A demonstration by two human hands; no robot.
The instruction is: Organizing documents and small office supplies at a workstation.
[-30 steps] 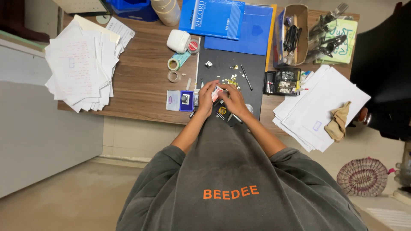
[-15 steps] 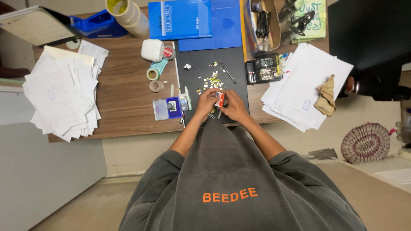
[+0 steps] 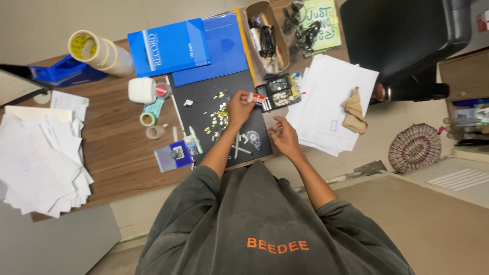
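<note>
Seen from above, the person's left hand point(image 3: 239, 108) reaches forward over a black mat point(image 3: 204, 102) and pinches a small white and red object point(image 3: 257, 98) between thumb and fingertips, held just past the mat's far right edge. Directly beyond that object sits a small black tray of compartments point(image 3: 280, 90) with tiny bits inside. Just to the left of the hand, a scatter of small pale yellow pieces point(image 3: 219, 114) lies on the mat. Below the wrist, nearer the body, a couple of slim pen-like tools point(image 3: 237, 145) and a small round gadget point(image 3: 253, 138) rest on the mat.

The right hand point(image 3: 283, 137) hovers close to the body at the desk's near edge, fingers loosely curled; whether it holds anything cannot be told. To its right spreads a stack of white papers point(image 3: 331, 97) with a crumpled tan cloth point(image 3: 354, 113) on top.

Further left of the left hand lie a small blue case point(image 3: 175, 154), rolls of tape point(image 3: 148, 119) and a white roll point(image 3: 141, 89). Beyond the mat are blue books point(image 3: 170, 47) and a cardboard box point(image 3: 265, 35) of dark tools. At the far left, loose papers point(image 3: 38, 158) fan across the wooden desk point(image 3: 114, 153). A black chair point(image 3: 407, 40) stands at the upper right
</note>
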